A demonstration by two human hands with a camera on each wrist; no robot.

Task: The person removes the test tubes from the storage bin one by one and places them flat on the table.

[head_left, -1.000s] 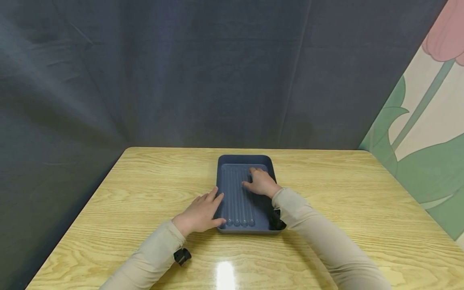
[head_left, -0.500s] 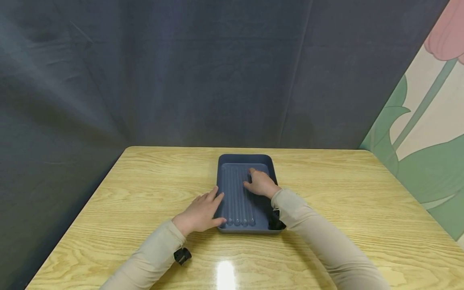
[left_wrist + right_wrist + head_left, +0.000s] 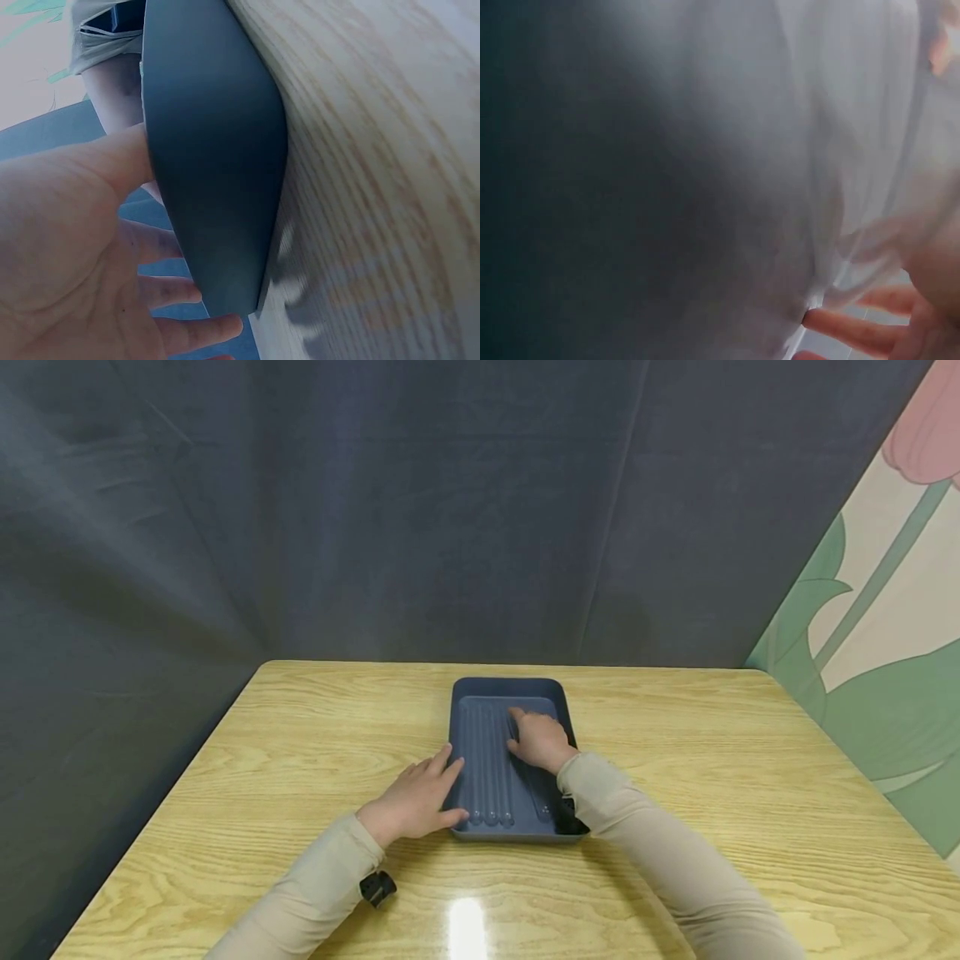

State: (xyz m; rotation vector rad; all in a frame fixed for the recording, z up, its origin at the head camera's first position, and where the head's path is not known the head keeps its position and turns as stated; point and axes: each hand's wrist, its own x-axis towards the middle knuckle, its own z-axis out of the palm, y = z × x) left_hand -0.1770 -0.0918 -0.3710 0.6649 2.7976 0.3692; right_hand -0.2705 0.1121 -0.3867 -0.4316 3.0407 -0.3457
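Observation:
A dark blue tray [image 3: 506, 687] stands on the wooden table, holding several long clear test tubes [image 3: 491, 777] with rounded near ends. Three lie side by side along the left. Another test tube [image 3: 543, 806] lies slanted to their right, its far part covered by my right hand [image 3: 542, 742], whose thumb and fingers pinch it. The right wrist view is blurred by clear glass close to the lens; fingers [image 3: 855, 330] show at its lower right. My left hand [image 3: 412, 802] spreads along the tray's left rim; in the left wrist view its fingertips touch the tray wall [image 3: 217, 150].
Pale wooden table [image 3: 322, 718] surface surrounds the tray. A dark curtain [image 3: 450, 527] hangs behind and at the left. At the right is a wall with a painted flower [image 3: 892, 568]. Black wrist cameras [image 3: 377, 887] sit under the sleeves.
The rightmost test tube has come away from the row, its near end swinging right. My right hand has shifted slightly with it. The left hand and tray stay put.

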